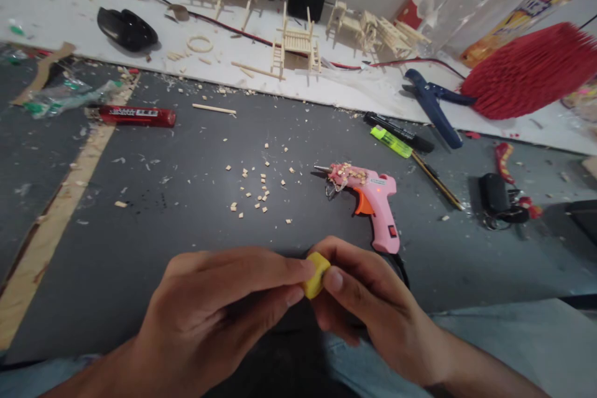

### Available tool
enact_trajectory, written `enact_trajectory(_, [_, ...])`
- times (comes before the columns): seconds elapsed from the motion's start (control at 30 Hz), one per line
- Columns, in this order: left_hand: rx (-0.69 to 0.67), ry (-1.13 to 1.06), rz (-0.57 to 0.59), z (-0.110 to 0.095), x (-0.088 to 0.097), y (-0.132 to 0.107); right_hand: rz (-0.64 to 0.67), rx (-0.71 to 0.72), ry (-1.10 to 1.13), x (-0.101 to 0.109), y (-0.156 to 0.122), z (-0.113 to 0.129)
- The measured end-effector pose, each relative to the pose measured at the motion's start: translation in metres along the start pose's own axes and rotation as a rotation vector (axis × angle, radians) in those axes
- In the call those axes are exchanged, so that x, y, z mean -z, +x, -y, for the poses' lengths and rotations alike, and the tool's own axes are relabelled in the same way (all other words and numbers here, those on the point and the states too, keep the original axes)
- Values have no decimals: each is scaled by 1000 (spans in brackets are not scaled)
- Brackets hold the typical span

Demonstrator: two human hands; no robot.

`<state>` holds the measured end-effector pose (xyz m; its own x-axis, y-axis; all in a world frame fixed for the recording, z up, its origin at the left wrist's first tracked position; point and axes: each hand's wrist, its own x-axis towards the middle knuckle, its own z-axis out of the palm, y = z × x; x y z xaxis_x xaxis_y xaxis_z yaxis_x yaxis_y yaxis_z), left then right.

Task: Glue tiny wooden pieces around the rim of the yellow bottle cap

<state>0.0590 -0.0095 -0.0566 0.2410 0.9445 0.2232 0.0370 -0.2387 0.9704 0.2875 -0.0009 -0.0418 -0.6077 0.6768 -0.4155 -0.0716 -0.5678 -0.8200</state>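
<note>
A small yellow block-like piece with a dark spot on its right side is pinched at the near edge of the table; I cannot tell its kind. My left hand grips it from the left between thumb and fingers. From the right, the thumb and fingers of my right hand close on the same piece. Just beyond my right hand lies a pink glue gun with an orange trigger, its nozzle pointing left. Tiny wooden chips are scattered on the grey table beyond my hands.
Miniature wooden furniture stands on a white board at the back. A red-handled tool and a thin stick lie left. Blue cutters, a black marker, a green highlighter and keys lie right.
</note>
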Motion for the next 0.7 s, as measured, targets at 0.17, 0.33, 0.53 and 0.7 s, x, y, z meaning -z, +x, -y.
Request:
enact_trajectory(0.17, [-153,380,73,-3,6,4,-13,-11,-9,-1,0,-4])
enact_trajectory(0.33, [-323,640,92,0,14,-3,-44,-5,-9,-2,1,-4])
enact_trajectory(0.53, [-441,753,185,0,20,-2,-49,-19,-14,-3,3,-4])
enact_trajectory(0.7, [-367,763,115,2,11,7,-76,-59,-30,-5,1,-1])
